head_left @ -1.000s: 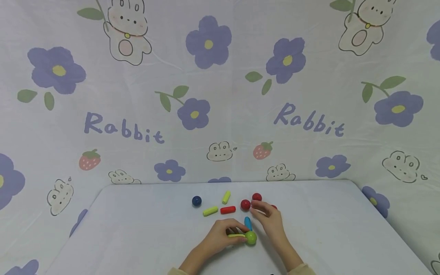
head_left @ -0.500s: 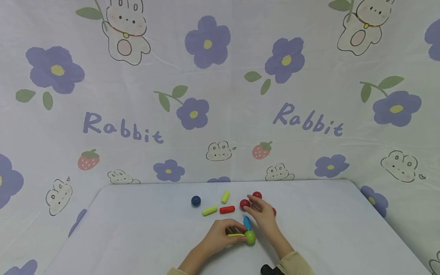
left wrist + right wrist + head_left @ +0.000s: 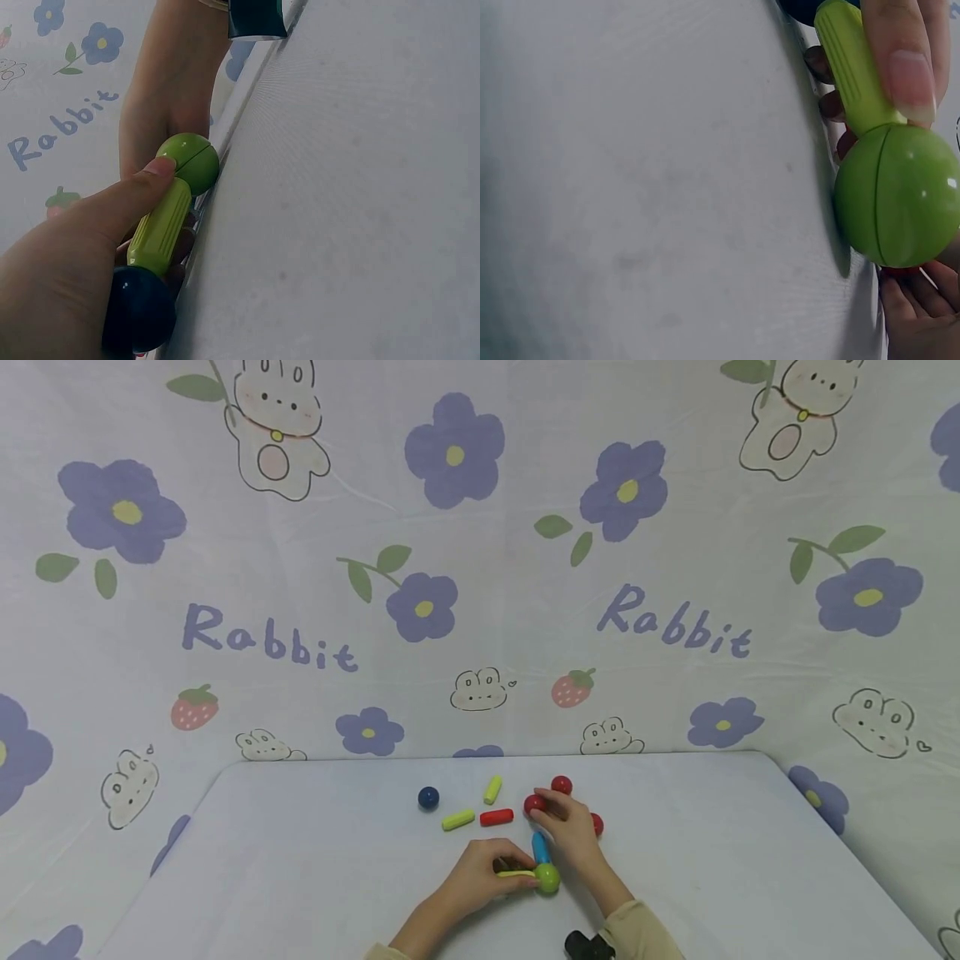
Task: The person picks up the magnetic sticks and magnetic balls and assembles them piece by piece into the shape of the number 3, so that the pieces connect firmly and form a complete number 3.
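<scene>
My left hand [image 3: 480, 872] pinches a yellow-green ridged rod [image 3: 159, 232], with the thumb on the joint at a glossy green ball [image 3: 547, 878]. A dark blue ball [image 3: 141, 309] sits at the rod's other end, hidden from the head view by the hand. A light blue rod [image 3: 540, 847] lies just behind the green ball; whether they are joined, I cannot tell. My right hand [image 3: 573, 837] has thumb and fingertips around a red ball [image 3: 533, 803]. Two more red balls lie close by, one behind [image 3: 562, 786] and one to the right [image 3: 597, 824].
Another dark blue ball [image 3: 428, 798] lies at the back left of the white table [image 3: 300, 860]. Two yellow-green rods [image 3: 458, 820] and a red rod [image 3: 497, 817] lie between it and my right hand. A black device [image 3: 588, 945] is on my right wrist.
My right hand has shifted left from beside the red balls, and its fingers now close around the nearest one. My left hand keeps its hold on the yellow-green rod.
</scene>
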Available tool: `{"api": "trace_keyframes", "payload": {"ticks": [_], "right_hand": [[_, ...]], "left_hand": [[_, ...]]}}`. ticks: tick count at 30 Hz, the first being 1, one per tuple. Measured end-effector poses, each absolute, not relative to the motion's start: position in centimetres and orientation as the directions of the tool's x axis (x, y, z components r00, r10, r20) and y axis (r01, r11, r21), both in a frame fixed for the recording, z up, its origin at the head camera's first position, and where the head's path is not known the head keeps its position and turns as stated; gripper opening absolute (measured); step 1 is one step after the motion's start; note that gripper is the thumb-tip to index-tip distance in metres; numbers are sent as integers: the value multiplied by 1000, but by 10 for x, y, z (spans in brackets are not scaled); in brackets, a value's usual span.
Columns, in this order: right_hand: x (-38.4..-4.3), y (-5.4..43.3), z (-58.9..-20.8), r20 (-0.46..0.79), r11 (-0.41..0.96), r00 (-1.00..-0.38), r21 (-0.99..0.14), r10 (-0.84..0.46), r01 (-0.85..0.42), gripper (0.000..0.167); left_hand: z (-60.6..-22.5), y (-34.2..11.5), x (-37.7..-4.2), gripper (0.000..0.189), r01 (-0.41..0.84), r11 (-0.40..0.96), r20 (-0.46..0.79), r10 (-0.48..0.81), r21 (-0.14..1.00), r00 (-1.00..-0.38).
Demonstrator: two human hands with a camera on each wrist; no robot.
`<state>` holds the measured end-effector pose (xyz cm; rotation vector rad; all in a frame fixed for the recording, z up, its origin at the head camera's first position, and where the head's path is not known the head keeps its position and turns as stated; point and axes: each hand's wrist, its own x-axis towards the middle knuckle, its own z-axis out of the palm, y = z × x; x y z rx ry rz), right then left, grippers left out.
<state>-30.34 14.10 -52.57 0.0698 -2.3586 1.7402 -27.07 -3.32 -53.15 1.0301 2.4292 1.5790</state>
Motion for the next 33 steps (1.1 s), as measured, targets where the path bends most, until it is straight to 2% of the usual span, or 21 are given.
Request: {"api": "trace_keyframes", "payload": {"ticks": [9, 21, 33], "right_hand": [[-303, 143, -528, 226, 341, -969, -922, 98, -181, 32], [-295, 149, -526, 184, 273, -979, -949, 86, -155, 33], [-292, 153, -529, 169, 236, -984, -960, 56, -152, 33]], "left_hand": [[-508, -35, -259, 20, 512, 237, 303, 579, 826, -757], [-541, -32, -276, 18, 519, 263, 310, 558, 813, -769], [-506, -35, -258, 17, 540, 215, 337, 583, 814, -740]]}}
